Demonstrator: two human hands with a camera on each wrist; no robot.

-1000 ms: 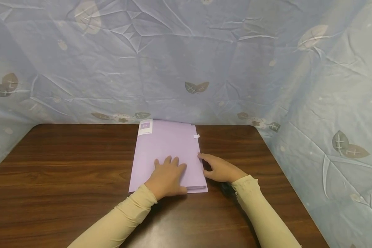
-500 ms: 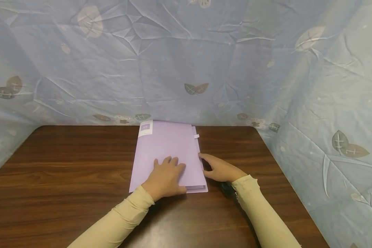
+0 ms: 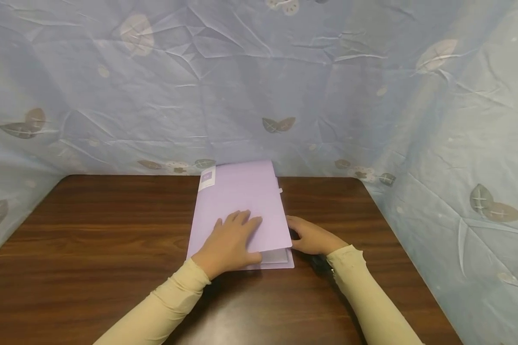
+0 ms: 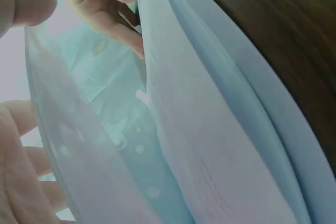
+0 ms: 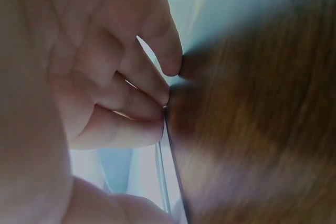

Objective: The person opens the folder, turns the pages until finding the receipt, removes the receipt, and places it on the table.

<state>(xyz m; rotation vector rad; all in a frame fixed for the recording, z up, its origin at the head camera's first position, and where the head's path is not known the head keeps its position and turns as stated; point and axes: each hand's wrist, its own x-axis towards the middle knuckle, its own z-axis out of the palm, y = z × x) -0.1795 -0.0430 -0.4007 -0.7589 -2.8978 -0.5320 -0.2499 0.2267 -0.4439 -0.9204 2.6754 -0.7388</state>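
A lilac folder (image 3: 246,187) lies on the table, a white label (image 3: 207,178) at its far left corner. Its front cover (image 4: 84,156) stands partly raised along the right side, so whitish inner sheets (image 4: 205,129) show beneath. My left hand (image 3: 229,244) rests on the cover with fingers spread, the thumb at the near edge. Beside the folder's right edge is my right hand (image 3: 312,237). Its fingertips touch that edge down at the tabletop in the right wrist view, thumb apart from the fingers. A small white tab (image 3: 280,190) sticks out on the right.
The brown wood-grain table (image 3: 103,249) extends to both sides of the folder. Patterned blue-grey cloth (image 3: 237,110) hangs behind it and along the right. A dark object (image 3: 321,263) sits under the right wrist.
The cover's right edge has risen from nearly flat, widening the gap over the inner sheets. Both hands stay almost in place; the view has shifted slightly.
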